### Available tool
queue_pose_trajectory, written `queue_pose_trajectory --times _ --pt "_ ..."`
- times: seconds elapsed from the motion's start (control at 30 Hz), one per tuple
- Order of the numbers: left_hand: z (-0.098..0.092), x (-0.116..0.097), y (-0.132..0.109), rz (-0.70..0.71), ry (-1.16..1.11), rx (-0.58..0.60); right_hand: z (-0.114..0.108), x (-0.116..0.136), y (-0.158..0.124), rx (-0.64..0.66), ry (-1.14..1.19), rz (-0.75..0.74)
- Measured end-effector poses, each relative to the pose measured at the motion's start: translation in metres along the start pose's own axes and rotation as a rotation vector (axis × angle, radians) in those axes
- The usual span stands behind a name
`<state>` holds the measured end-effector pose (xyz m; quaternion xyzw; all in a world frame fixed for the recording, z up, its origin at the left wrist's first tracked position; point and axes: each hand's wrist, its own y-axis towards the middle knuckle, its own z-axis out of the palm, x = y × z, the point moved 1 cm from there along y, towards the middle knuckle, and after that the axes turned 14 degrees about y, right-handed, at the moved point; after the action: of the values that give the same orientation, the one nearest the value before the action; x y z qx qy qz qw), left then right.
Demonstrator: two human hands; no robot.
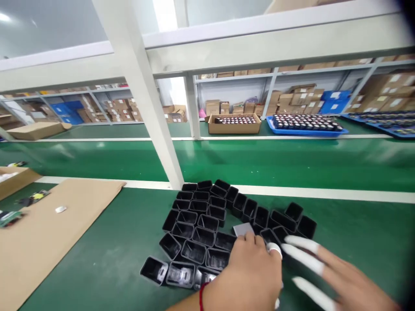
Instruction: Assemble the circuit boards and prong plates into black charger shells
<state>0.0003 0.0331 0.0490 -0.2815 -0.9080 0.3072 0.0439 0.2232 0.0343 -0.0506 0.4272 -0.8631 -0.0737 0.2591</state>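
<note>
A cluster of several black open-topped plastic housings stands on the green bench near its front. My left hand, with a red thread at the wrist and a white finger cot, rests knuckles-up on the cluster's right part, fingers curled over a small grey flat piece. My right hand lies just right of it with fingers stretched out flat, white cots on the fingertips, touching the rightmost housings.
A brown cardboard sheet with small parts lies at the left. A white post rises behind the cluster. Across the green belt stand a cardboard box and blue trays of dark parts, with shelves of cartons behind.
</note>
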Motion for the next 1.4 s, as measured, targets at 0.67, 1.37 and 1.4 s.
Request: queue_pose_trajectory --times 0.67,1.37,1.4 --pt "0.005 0.011 0.004 -0.077 -0.006 -0.257 -0.018 0.011 0.026 -0.475 1.232 0.432" --pt "0.02 0.015 0.021 0.006 -0.02 -1.167 0.002 0.021 0.046 -0.355 2.257 0.527" --pt "0.021 0.016 0.021 0.004 -0.016 -1.162 0.003 0.021 0.046 -0.352 2.26 0.516"
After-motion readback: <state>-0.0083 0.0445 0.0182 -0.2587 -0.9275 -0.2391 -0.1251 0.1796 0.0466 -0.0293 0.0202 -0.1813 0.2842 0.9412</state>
